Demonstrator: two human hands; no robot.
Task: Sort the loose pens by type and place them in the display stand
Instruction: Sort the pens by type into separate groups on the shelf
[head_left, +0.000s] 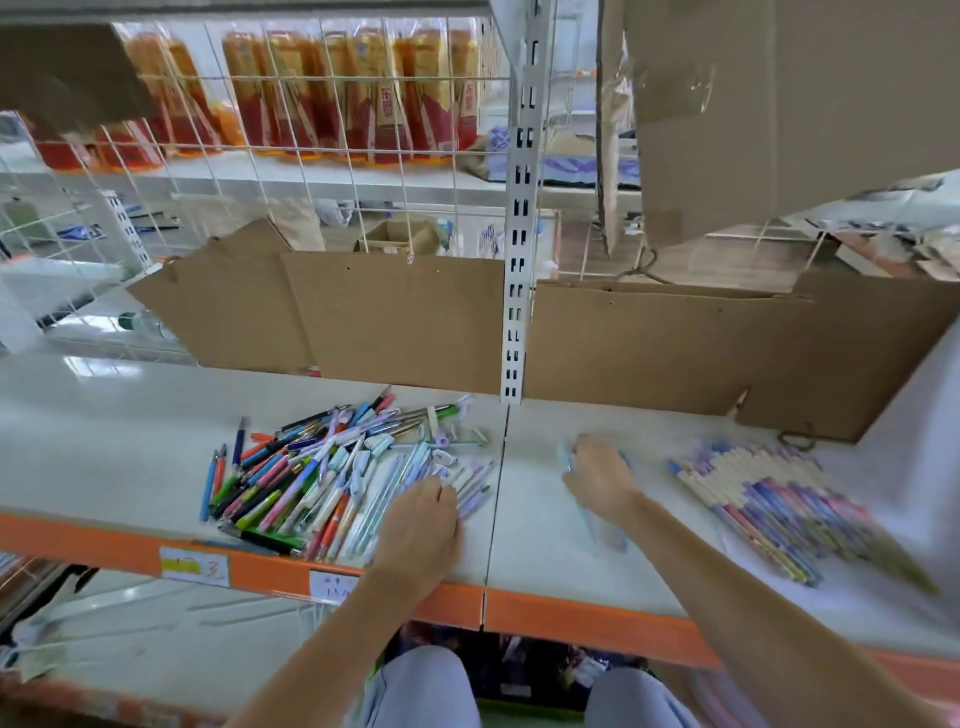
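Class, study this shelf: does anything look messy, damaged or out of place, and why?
The loose pens lie in a jumbled heap, crossing at all angles, with loose caps among them, unlike the tidy row of pens to the right. The cardboard behind has ragged, torn edges.

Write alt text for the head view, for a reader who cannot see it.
A person's left hand reaches into a mixed pile of loose pens on a white shelf, while the blurred right hand holds pale pens. A neat row of sorted pens lies to the right, with cardboard behind.
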